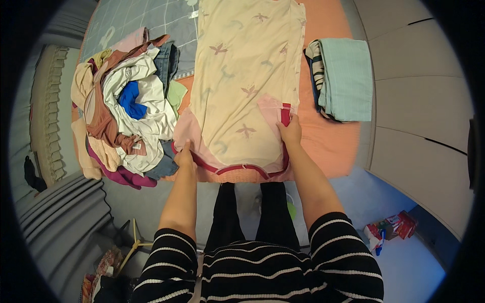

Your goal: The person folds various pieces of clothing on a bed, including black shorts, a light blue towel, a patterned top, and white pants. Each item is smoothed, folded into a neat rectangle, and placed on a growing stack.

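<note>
Lying mostly flat on the orange sheet [331, 151], the cream garment [237, 96] is gripped at its near end, its far end cut off by the view's edge. The near left pink corner is pinched by the left hand [185, 157], thumb uppermost; the near right corner is grasped by the right hand [291, 132], just beside a short red band [286, 116]. Between the hands, the red trim [204, 165] is slackly curved. Fabric is judged light, thin and limp, easily creased, not fragile; best held at the trimmed corners, where the seams look firmer. A heaped clothes pile [116, 123] is seen left, a folded stack [346, 78] right.
</note>
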Available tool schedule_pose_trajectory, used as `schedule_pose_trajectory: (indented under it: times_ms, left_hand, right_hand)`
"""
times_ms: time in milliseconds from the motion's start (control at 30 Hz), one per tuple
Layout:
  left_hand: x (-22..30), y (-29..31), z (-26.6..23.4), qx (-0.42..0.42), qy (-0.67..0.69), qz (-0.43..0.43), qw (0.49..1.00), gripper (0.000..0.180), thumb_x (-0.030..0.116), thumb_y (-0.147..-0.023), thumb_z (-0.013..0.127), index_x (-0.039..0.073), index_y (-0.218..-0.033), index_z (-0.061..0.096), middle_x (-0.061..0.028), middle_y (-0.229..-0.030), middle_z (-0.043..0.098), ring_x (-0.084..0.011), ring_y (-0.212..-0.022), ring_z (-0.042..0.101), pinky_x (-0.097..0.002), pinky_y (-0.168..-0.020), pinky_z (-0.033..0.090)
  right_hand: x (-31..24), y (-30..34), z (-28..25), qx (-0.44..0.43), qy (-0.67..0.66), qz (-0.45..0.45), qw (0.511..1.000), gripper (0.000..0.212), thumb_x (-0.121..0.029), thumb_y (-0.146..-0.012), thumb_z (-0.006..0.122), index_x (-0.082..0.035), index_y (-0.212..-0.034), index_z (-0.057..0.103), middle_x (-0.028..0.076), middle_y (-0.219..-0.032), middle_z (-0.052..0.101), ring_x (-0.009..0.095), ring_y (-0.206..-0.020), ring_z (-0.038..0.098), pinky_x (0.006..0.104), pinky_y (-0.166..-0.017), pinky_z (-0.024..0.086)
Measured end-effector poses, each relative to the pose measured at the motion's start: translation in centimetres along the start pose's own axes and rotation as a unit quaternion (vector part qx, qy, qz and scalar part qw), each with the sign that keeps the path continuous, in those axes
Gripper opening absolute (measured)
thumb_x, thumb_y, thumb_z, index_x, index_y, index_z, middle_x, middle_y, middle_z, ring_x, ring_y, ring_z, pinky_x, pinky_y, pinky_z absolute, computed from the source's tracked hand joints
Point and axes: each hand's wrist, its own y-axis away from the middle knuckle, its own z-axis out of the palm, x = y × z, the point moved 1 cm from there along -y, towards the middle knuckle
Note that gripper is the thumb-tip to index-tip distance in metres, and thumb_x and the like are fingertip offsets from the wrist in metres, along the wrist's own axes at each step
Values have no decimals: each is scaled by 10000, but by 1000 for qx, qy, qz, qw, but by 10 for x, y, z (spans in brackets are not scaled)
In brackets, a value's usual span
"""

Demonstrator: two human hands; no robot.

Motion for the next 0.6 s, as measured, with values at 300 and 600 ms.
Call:
schedule_pose_trajectory:
  times_ms: [300, 600]
  left_hand:
    - [35, 52, -34, -251, 333, -234, 878, 376, 261, -885, 609, 61, -1200, 566, -106, -1221, 593, -294, -1142, 544, -459, -987, 429]
    - [51, 59, -44, -275, 149, 14, 950, 501, 328, -982, 453, 102, -1401, 298, -95, -1353, 445, -274, -1189, 498, -468, -981, 434]
  right_hand:
    - [78, 61, -77, 158, -661, 386, 624, 296, -176, -892, 482, -46, -1148, 554, 131, -1101, 613, 295, -1006, 593, 431, -799, 508]
    - [33, 90, -61, 64, -377, 171, 908, 260, -173, -903, 468, 7, -1077, 537, 118, -958, 587, 279, -892, 566, 418, -760, 461]
